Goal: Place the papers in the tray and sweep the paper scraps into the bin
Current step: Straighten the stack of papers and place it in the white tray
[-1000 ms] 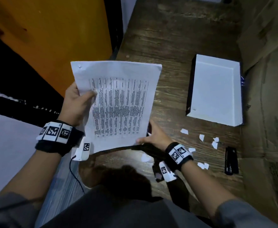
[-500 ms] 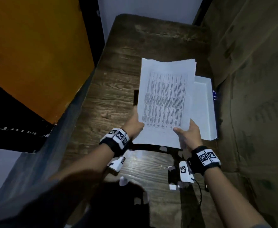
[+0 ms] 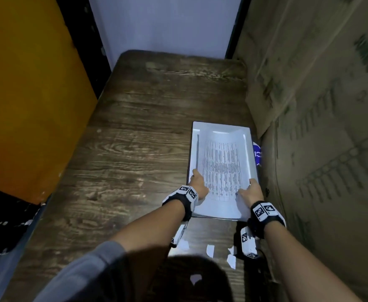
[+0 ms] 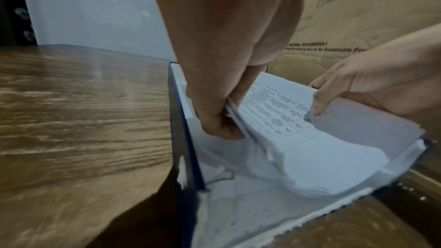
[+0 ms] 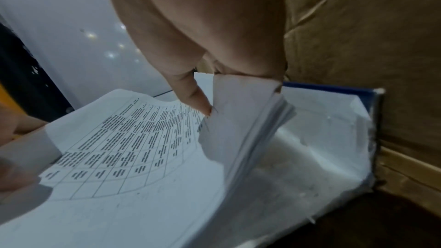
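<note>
A stack of printed papers (image 3: pixel 222 168) sags into the white tray (image 3: pixel 195 131) at the table's right side, bowed with both side edges lifted. My left hand (image 3: pixel 197 182) pinches the left edge of the papers (image 4: pixel 298 139) inside the tray (image 4: pixel 181 139). My right hand (image 3: pixel 251 190) pinches the right edge, thumb on top of the papers (image 5: pixel 133 148), above the tray (image 5: pixel 334 139) floor. White paper scraps (image 3: pixel 210 250) lie on the table near the tray's front edge, between my forearms.
A wooden table (image 3: pixel 135 149) stretches left and back of the tray. Cardboard sheets (image 3: pixel 320 127) line the right side, close to the tray. An orange panel (image 3: pixel 26 94) stands at the left. A blue round object (image 3: pixel 257 153) peeks from behind the tray's right rim.
Both hands carried the papers from in front of me to the right and down into the tray. The stack now bows inside the tray walls.
</note>
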A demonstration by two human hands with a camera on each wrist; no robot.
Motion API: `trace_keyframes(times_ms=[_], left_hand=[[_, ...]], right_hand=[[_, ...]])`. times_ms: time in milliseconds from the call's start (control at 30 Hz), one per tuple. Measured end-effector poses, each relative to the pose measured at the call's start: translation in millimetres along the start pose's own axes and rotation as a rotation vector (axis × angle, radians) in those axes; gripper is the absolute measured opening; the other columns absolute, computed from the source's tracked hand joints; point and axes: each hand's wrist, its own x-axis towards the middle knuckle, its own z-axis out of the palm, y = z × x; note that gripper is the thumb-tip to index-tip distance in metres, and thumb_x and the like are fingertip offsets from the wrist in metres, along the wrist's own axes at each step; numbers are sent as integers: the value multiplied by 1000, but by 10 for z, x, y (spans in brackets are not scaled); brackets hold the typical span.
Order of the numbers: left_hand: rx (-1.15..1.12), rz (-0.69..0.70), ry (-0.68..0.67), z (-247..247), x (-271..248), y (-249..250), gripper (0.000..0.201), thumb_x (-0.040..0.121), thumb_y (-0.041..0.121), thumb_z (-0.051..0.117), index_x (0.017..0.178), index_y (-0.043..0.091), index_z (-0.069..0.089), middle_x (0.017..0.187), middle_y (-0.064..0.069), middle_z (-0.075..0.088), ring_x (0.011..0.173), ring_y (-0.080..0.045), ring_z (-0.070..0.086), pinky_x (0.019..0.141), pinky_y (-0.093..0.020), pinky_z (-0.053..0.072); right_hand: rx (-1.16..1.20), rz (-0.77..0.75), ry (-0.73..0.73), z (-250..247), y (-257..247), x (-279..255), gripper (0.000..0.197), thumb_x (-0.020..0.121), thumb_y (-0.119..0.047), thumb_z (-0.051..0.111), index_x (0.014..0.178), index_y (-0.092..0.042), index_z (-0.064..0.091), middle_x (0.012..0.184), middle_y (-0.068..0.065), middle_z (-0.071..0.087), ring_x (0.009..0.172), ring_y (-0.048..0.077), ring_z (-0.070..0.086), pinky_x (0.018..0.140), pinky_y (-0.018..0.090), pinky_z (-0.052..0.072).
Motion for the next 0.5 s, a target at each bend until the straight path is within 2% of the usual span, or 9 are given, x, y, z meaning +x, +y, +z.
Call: trace_keyframes(times_ms=[33,100,167,233,300,500], left_hand=[[-4,5,22,15,55,4,76,89,-4,47,149,1,0,124,-17,46,101,-25,50,90,-35,43],[17,17,81,43,142,-5,74,88,-4,49,149,-1,8,140,-24,44,115,-31,52,101,-37,40],[34,-7,106,62,215,-23,73,87,-4,50,148,-3,10,144,-27,41,128,-38,48,105,-38,38],[39,-36,137,76,287,-12,71,86,-5,52,146,-3,14,142,-28,42,128,-39,47,105,-39,39],[41,-37,170,95,353,13,70,85,-6,52,145,-5,16,142,-28,41,128,-40,46,106,-40,39],[86,-26,191,131,330,54,79,85,-1,55,148,-2,8,153,-25,25,138,-39,35,113,-41,33]], right_hand=[[-22,2,1,8,1,21,38,88,1,54,124,3,42,87,10,49,88,26,52,73,28,39],[-54,23,14,35,29,82,36,87,3,52,122,5,42,82,10,49,88,27,54,73,30,43],[-59,49,28,48,14,89,38,88,3,51,124,4,39,100,17,55,96,32,57,78,33,45],[-33,82,36,39,-6,105,44,89,1,53,129,2,36,118,21,54,108,35,55,88,35,45],[-85,76,32,40,-11,131,52,87,-4,58,133,3,35,129,25,51,118,38,51,94,38,42],[-148,86,31,80,-52,141,55,83,-7,63,131,5,38,131,27,49,119,40,49,98,42,40]])
